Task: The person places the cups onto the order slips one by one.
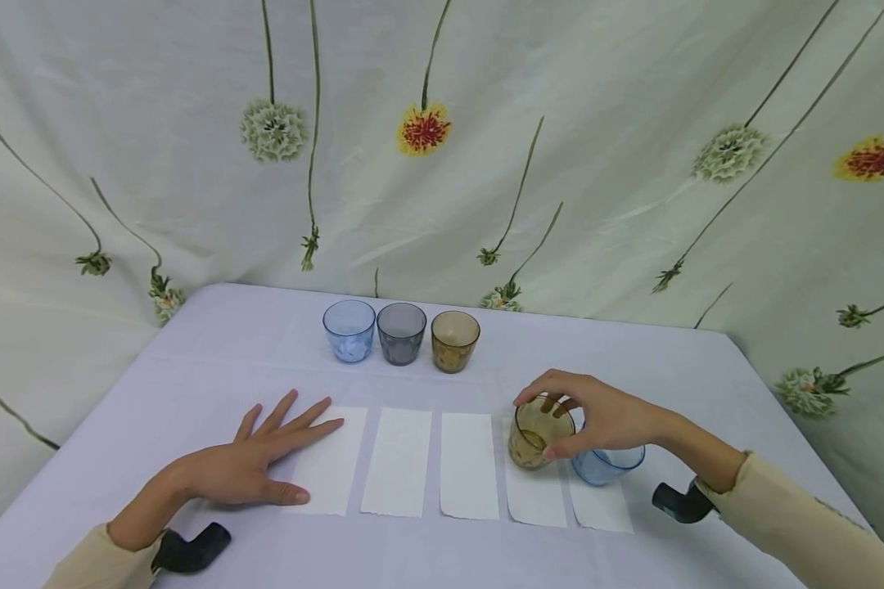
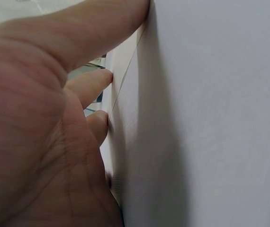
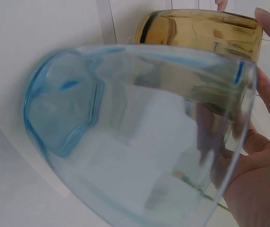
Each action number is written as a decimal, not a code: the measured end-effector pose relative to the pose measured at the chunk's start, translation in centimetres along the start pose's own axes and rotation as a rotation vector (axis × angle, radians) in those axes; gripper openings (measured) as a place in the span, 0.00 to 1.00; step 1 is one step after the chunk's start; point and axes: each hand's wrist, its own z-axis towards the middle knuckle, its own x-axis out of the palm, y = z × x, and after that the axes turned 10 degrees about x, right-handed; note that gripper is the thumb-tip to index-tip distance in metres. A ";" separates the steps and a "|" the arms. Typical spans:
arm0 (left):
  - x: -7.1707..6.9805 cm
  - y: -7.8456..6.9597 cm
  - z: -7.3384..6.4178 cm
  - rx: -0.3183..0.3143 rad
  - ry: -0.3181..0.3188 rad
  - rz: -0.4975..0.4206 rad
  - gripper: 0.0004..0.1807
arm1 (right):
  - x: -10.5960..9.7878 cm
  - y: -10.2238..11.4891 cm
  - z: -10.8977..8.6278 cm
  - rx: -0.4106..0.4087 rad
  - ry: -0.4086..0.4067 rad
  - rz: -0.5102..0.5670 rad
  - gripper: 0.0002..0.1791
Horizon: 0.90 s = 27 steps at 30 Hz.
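My right hand (image 1: 600, 413) grips an amber glass (image 1: 534, 442) by its rim, thumb on the near side and fingers over the far side. That glass is upright over the fourth paper strip (image 1: 536, 499) from the left. A blue glass (image 1: 606, 468) stands on the rightmost strip (image 1: 604, 509), partly hidden under the hand. In the right wrist view the blue glass (image 3: 135, 123) fills the foreground, with the amber glass (image 3: 201, 30) behind it. With fingers spread, my left hand (image 1: 250, 466) rests on the table and the leftmost strip (image 1: 331, 458), holding nothing.
At the back of the white-covered table (image 1: 214, 343) a blue glass (image 1: 349, 335), a grey glass (image 1: 401, 337) and an amber glass (image 1: 454, 343) stand in a row. Two more paper strips, one left (image 1: 398, 462) and one right (image 1: 469, 466), lie mid-table. A flowered cloth (image 1: 597, 164) hangs behind.
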 end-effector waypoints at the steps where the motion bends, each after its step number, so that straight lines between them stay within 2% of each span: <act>1: 0.0 0.0 0.0 0.001 -0.001 -0.001 0.47 | 0.0 0.0 0.0 0.000 0.000 -0.001 0.33; 27: 0.0 -0.2 -0.1 0.019 -0.008 -0.001 0.47 | 0.4 -0.2 -0.1 -0.003 -0.005 -0.016 0.33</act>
